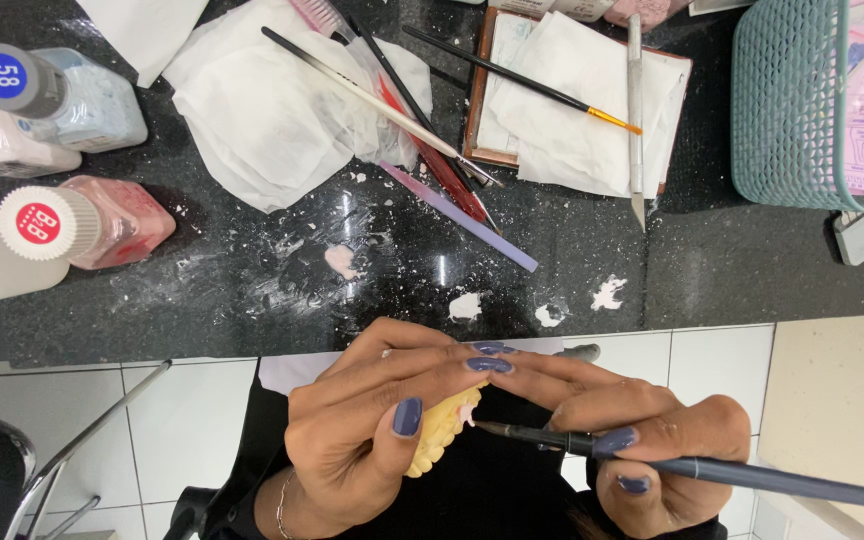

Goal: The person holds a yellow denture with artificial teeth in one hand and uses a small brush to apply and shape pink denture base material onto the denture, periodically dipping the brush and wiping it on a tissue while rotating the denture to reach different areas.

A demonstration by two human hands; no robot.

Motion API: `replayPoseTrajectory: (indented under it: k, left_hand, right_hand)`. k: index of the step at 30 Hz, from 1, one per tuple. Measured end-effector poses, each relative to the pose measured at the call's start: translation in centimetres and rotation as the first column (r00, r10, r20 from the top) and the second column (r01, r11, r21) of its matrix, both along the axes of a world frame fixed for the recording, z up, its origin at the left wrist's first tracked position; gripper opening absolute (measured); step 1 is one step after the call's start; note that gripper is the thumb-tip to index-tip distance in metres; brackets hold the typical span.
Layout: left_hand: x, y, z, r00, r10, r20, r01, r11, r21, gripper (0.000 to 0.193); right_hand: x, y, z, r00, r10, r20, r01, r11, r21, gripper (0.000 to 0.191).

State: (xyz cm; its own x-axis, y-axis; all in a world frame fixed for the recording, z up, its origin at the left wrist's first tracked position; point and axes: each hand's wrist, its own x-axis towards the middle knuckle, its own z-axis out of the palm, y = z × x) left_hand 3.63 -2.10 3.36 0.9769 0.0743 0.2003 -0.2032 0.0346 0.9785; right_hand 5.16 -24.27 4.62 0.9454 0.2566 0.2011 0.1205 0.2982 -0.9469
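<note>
**Brush tip at the yellow model, most of it buried in the grip**

Left hand is wrapped around a pale yellow dental model, fingers curled over the top, thumb pressed on its front. Only a ribbed yellow edge peeks out beneath the fingers; the rest is covered, and its shape is hard to read. A tiny pink spot sits at its upper right edge.

Right hand pinches a dark brush between thumb and fingers, pen-style. The bristle end points left and sits right at the model's edge; whether it touches, I can't tell. The handle runs off the right border of the frame.

Both hands hover low in the frame over a dark lap, just short of the black worktop, which is smeared with white and pink blobs.

Further up: crumpled white tissue with spare brushes lying across it, a lilac stick, and capped bottles at left, partly cut off. A teal basket is cropped at top right.
</note>
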Motion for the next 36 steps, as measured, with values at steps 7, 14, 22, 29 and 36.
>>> replayPoseTrajectory:
  k: [7, 14, 22, 29, 36]
  left_hand:
    - [-0.1, -0.1, 0.2, 1.000, 0.017, 0.018, -0.018, 0.999, 0.048, 0.042]
    - [-0.2, -0.3, 0.1, 0.999, 0.032, 0.005, -0.032, 0.999, 0.024, 0.041]
    - [-0.2, -0.3, 0.1, 0.999, 0.040, 0.029, -0.042, 0.997, 0.063, 0.038]
    - [-0.1, -0.5, 0.2, 0.998, 0.065, 0.025, -0.067, 0.994, 0.085, 0.036]
    - [-0.1, -0.5, 0.1, 0.998, 0.058, 0.019, -0.059, 0.996, 0.071, 0.036]
  right_hand:
    - [-0.5, 0.3, 0.1, 0.999, -0.036, -0.017, 0.034, 0.994, -0.101, 0.021]
    - [-0.4, 0.5, 0.9, 0.998, -0.038, -0.050, 0.034, 0.996, -0.085, 0.018]
    - [0.0, 0.6, 1.8, 0.999, 0.047, -0.025, -0.050, 0.989, -0.139, 0.014]
    - [-0.5, 0.3, 1.1, 0.998, 0.047, -0.030, -0.050, 0.992, -0.118, 0.013]
    - [-0.6, 0.5, 0.8, 1.000, -0.008, -0.009, 0.007, 0.991, -0.131, 0.016]
